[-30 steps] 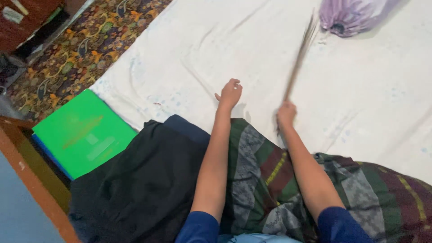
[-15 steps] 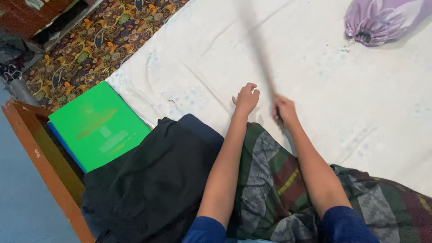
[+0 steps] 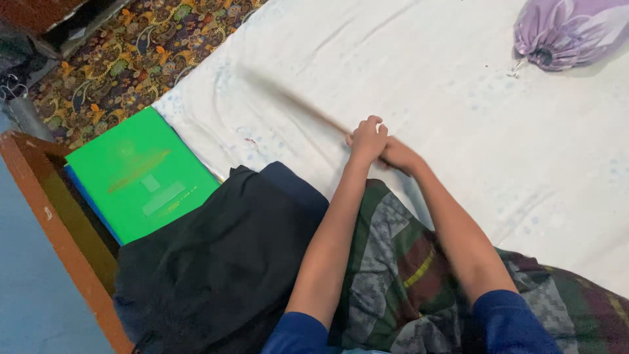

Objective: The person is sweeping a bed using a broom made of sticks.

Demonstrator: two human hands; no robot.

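My right hand (image 3: 398, 155) grips the end of a thin stick broom (image 3: 295, 105), which shows as a blurred streak reaching up and left across the white bed sheet (image 3: 426, 78). Beside it, touching it, my left hand (image 3: 368, 136) rests on the sheet with its fingers curled and nothing in them. Both forearms reach out from dark blue sleeves over a green, maroon and grey patterned cloth (image 3: 400, 262) on my lap.
A green book (image 3: 141, 174) lies at the sheet's left edge beside a black cloth (image 3: 223, 262). A tied purple bag (image 3: 570, 33) sits at the top right. A wooden bed frame (image 3: 59, 242) and a floral carpet (image 3: 131, 59) lie to the left.
The broom has swung from pointing up and right, toward the purple bag, across to the left. My right hand has moved left until it touches my left hand.
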